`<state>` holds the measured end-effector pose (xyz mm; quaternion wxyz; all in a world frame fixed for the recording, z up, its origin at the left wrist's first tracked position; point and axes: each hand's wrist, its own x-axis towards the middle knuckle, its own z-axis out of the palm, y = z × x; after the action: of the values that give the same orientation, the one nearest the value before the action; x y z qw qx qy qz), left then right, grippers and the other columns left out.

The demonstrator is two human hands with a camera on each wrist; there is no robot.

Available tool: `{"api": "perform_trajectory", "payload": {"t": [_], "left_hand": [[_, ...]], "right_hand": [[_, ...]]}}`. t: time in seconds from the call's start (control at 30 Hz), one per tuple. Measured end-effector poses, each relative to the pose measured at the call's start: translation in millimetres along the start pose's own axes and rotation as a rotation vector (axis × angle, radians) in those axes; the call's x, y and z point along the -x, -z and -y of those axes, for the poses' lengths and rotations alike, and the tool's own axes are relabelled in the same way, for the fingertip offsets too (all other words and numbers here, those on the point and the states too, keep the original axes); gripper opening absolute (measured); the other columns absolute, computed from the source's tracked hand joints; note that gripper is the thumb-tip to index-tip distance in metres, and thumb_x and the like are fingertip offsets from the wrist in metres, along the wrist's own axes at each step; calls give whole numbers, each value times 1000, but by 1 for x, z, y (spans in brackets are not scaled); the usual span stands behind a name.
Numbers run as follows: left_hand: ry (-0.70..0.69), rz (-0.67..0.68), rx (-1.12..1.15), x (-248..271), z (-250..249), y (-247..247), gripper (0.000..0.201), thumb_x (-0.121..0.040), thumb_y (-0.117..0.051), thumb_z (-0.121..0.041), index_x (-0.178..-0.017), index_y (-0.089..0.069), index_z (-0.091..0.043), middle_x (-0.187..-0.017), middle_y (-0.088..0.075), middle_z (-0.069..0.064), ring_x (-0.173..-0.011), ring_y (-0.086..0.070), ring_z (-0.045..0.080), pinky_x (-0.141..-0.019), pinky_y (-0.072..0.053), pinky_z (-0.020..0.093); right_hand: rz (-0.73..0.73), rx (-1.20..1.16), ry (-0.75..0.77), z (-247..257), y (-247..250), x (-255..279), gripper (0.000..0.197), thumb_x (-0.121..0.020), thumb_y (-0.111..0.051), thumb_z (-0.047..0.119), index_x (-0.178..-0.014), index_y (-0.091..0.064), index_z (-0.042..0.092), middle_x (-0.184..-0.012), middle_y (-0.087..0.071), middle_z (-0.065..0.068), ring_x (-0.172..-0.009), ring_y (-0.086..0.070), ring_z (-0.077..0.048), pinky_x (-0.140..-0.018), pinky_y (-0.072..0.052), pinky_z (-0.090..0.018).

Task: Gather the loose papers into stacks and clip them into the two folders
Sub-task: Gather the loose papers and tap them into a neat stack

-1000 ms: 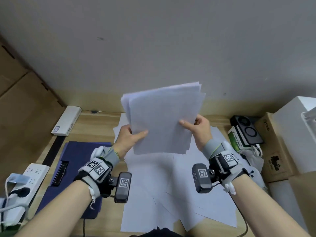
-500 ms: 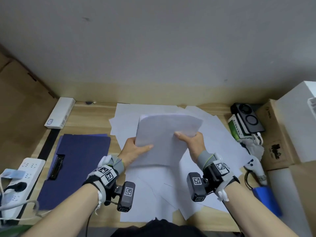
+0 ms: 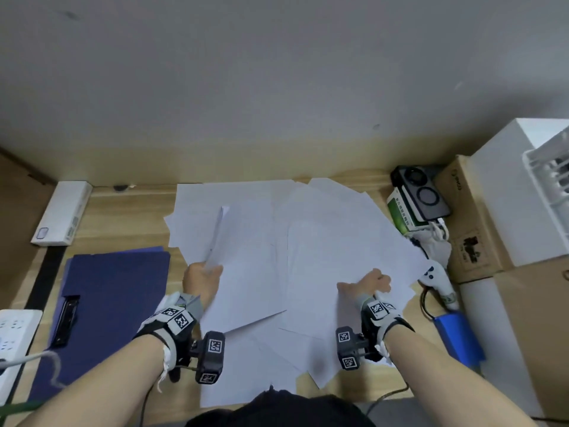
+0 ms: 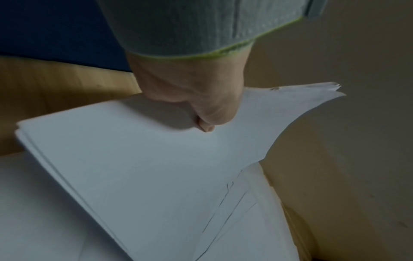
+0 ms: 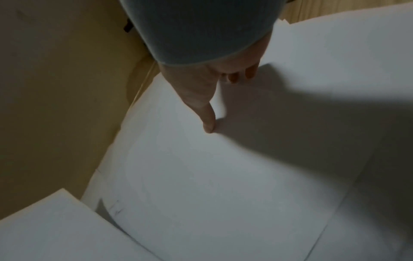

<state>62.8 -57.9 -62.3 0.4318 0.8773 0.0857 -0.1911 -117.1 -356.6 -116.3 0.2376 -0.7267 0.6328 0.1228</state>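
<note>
Desk (image 3: 129,217); paper stack (image 3: 215,232) edge-up, lengthwise away.

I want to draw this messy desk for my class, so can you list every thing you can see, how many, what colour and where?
Held paper stack: one, white, standing on edge at the left of the spread, gripped by the left hand.
Loose papers: many, white, overlapping across the desk's middle.
Folder: one seen, dark blue, left of the papers, black clip on it.
Long box: one, white, far left.
Power strip: one, white, left edge.
Cardboard boxes: brown, right side.
Desk: one, light wood.
Left hand: grips the stack's near end.
Right hand: rests on the loose papers, thumb out.
</note>
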Motion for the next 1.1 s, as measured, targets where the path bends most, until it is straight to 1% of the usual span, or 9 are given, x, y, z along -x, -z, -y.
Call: {"api": "perform_trajectory", "payload": {"t": [0.17, 0.33, 0.43, 0.53, 0.6, 0.67, 0.8, 0.93, 1.1], "left_hand": [[46, 4, -76, 0, 7, -2, 45, -85, -64, -7, -47, -41, -14, -50, -38, 2, -55, -37, 15, -54, -25, 24], [53, 14, -78, -2, 6, -1, 41, -86, -64, -8, -49, -45, -13, -51, -42, 2, -60, -45, 17, -57, -30, 24], [54, 18, -55, 0, 4, 2, 28, -86, -65, -7, -66, -60, 12, -56, -53, 20, -65, -51, 24, -63, -32, 28], [35, 12, -40, 0, 1, 4, 25, -87, -65, -8, -73, -63, 13, -68, -61, 30, -67, -60, 39, -64, -34, 28], [45, 16, -51, -1, -3, 7, 25, -87, -64, -9, -66, -60, 3, -56, -50, 12, -65, -53, 27, -62, -34, 28], [52, 6, -75, -3, -7, 9, 21, -87, -65, -12, -71, -63, 3, -61, -52, 10, -67, -52, 23, -62, -36, 28], [60, -42, -102, -8, -24, 17, 17, -86, -63, -9, -81, -69, 6, -81, -67, 27, -73, -56, 26, -65, -37, 29], [15, -65, -70, -9, -41, 29, 19, -86, -64, -10, -89, -70, 8, -90, -69, 27, -87, -67, 37, -65, -38, 29], [11, 108, 274, 8, -61, 30, 20, -84, -70, -6, -103, -67, -1, -95, -68, 10, -91, -65, 24, -84, -50, 32]], "right_hand": [[60, -7, 33, 2, -11, -14, 81, -51, -84, 49, -112, -51, 7, -110, -57, -10, -107, -53, -33, -79, -42, -39], [108, 25, 130, 4, 9, -11, 42, -67, -73, 42, -91, -60, 11, -88, -64, -6, -90, -61, -30, -62, -40, -31], [130, -207, 163, -2, 17, -3, 18, -75, -68, 26, -83, -58, 15, -78, -64, -2, -68, -59, -21, -54, -40, -27], [71, -348, 140, 0, 19, -2, 18, -74, -72, 20, -82, -59, 11, -74, -64, -5, -66, -59, -27, -62, -47, -32], [44, -411, 146, 4, 25, -2, 22, -76, -73, 17, -81, -62, -2, -79, -67, -21, -67, -56, -27, -65, -46, -35], [46, -482, 119, 5, 36, -1, 28, -77, -73, 14, -83, -63, -11, -88, -68, -31, -69, -59, -31, -65, -43, -35], [120, -677, 142, 14, 69, 6, 14, -82, -74, 12, -84, -63, 3, -100, -70, -22, -87, -63, -30, -80, -50, -35], [208, -835, 214, 33, 92, 18, 19, -85, -73, 5, -101, -64, 2, -97, -68, -9, -86, -62, -22, -75, -49, -25], [311, -883, 279, 69, 80, 38, 25, -79, -79, 12, -100, -68, 4, -103, -73, -14, -93, -69, -29, -86, -54, -38]]}}
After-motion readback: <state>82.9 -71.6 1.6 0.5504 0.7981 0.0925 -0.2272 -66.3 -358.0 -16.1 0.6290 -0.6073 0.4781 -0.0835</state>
